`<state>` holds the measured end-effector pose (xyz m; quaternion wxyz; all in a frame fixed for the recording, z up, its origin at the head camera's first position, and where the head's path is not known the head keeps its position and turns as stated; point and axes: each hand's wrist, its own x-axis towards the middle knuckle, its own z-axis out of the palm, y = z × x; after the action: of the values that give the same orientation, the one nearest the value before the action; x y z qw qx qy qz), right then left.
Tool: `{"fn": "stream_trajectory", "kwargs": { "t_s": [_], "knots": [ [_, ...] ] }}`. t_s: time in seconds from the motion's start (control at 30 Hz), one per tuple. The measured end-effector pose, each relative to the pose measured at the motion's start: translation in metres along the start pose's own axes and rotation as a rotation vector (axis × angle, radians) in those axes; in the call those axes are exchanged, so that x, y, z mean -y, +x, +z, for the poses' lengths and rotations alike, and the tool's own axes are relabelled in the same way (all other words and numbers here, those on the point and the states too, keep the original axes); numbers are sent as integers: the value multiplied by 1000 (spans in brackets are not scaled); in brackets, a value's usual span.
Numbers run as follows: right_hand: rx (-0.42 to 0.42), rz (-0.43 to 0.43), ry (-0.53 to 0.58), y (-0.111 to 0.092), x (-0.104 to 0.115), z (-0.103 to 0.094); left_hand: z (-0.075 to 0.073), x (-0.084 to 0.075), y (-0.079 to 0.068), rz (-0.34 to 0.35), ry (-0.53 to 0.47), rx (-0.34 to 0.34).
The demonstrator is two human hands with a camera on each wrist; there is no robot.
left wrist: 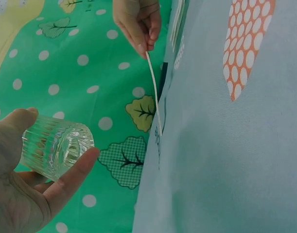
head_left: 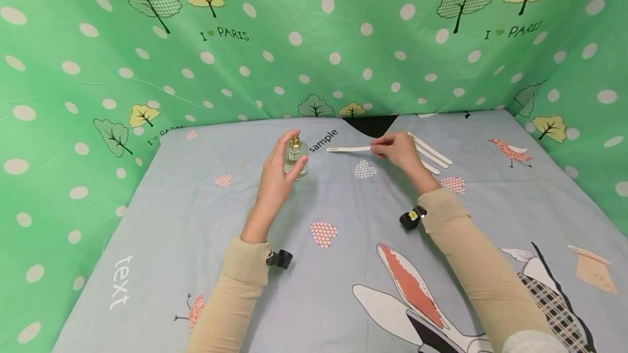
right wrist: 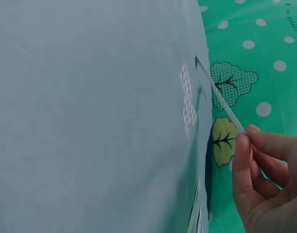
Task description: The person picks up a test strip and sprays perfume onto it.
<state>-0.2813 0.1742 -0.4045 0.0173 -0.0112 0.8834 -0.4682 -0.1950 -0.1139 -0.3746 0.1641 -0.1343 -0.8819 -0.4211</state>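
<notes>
- One glass bottle [head_left: 295, 153], I judge slippery, fragile: left hand [head_left: 276, 174] grips it, best around body.
- White strip [head_left: 349, 149], probably light, flexible: right hand [head_left: 401, 152] pinches one end.

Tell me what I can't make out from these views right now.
Held strip: the mark near its end is too small to read, head view.
Bottle: its gold top is hidden behind the left hand, left wrist view.
Loose strips: partly covered by the right hand, head view; cut off by the bottom edge, right wrist view.
</notes>
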Motion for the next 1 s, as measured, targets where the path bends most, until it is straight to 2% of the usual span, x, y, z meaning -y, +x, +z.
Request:
{"fn": "stream_trajectory", "kwargs": {
  "t_s": [0.2, 0.63, 1.0],
  "knots": [
    [-20, 3, -49, -4, -5, -6, 1, 0, -1, -2, -8, 0],
    [-26, 62, 72, -7, -12, -21, 1, -3, 1, -9, -6, 5],
    [-49, 59, -1, -12, -20, -38, 0, -6, 2, -14, -7, 11]
  ]
}}
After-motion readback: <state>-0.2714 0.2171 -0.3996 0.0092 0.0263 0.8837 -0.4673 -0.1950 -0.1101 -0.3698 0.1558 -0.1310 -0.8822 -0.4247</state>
